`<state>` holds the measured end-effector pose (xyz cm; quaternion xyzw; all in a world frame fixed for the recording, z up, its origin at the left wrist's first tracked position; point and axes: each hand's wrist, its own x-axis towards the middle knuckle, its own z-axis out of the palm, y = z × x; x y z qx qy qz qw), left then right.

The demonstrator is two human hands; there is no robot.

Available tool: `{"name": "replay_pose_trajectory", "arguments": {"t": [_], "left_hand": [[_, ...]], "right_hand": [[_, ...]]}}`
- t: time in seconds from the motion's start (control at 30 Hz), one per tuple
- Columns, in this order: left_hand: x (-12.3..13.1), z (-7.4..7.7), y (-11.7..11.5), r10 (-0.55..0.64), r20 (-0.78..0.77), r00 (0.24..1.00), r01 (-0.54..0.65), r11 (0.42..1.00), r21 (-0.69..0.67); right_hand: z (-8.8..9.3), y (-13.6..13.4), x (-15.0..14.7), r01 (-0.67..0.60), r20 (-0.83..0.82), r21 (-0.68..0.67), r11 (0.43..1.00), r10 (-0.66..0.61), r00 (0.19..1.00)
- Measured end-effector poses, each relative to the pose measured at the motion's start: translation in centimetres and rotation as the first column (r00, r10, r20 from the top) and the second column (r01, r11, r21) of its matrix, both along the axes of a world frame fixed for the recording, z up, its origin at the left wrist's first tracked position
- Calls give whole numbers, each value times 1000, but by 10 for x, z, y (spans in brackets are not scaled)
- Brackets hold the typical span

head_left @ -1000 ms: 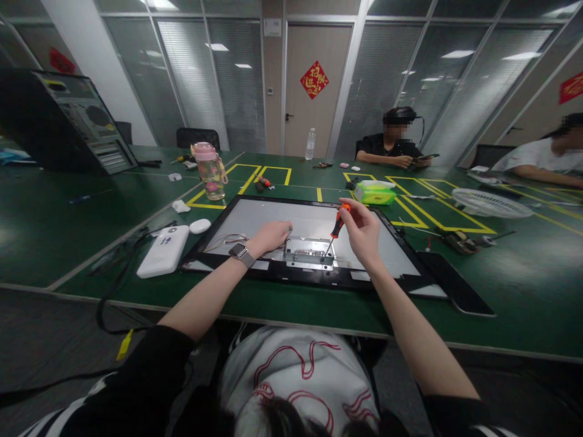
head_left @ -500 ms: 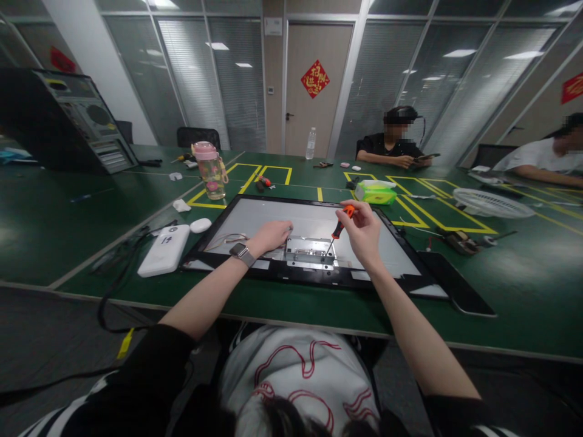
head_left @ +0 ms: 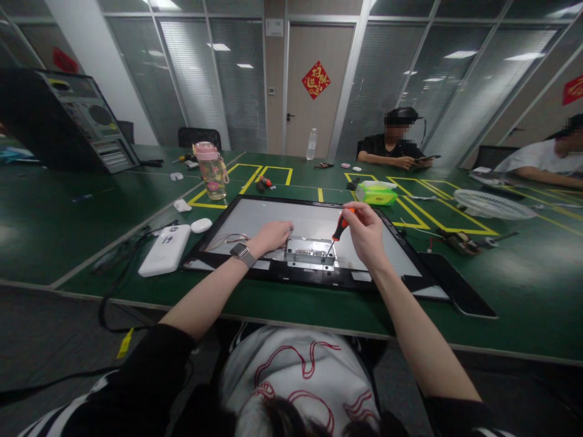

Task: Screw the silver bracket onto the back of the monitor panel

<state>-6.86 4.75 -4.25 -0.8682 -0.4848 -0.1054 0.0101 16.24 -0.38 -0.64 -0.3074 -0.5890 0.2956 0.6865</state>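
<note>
My right hand (head_left: pixel 365 233) is closed round the top of a screwdriver (head_left: pixel 340 227) with an orange and black handle. The screwdriver leans, and its shaft runs down to the right part of a silver metal bracket (head_left: pixel 303 249). That bracket sits near the front edge of a large flat display panel (head_left: pixel 310 214), grey-white with a black frame, lying on the table. My left hand (head_left: pixel 272 235) rests on the panel beside the bracket's upper left corner, fingers stretched out to the right. Its fingertips are too small to make out in detail. Thin wires (head_left: pixel 230 238) lie left of it.
Left of the panel are a white power bank (head_left: pixel 164 250), a white case (head_left: pixel 201 226) and a pink-lidded bottle (head_left: pixel 211 173). A phone-like black slab (head_left: pixel 455 285) touches the right side. Behind lies a green packet (head_left: pixel 376 193). Two people sit at the far right.
My right hand has shifted slightly on the screwdriver handle, covering more of its orange top. The screwdriver tip stays at the bracket. My left hand has not visibly moved.
</note>
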Motion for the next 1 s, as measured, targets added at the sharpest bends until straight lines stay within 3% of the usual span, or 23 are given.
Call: {"name": "replay_pose_trajectory", "arguments": {"t": [0.17,0.3,0.5,0.8,1.0], "left_hand": [[-1,-2,1,4,-10,1000,-4,1000,6],[-1,-2,1,-3,-13,1000,3,1000,10],[-1,-2,2,-7,-1,1000,7,1000,0],[-1,0,0,-2,-10,1000,2,1000,7],[-1,-1,1,-3,-7,1000,3,1000,2]], "right_hand": [[5,-3,0,-221,-42,-103,970,218,975],[6,-4,-2,-295,-87,-100,950,287,954],[1,1,1,-228,7,-90,970,229,973],[6,-4,0,-272,33,-116,955,277,960],[-3,5,2,-102,43,-25,994,103,994]]}}
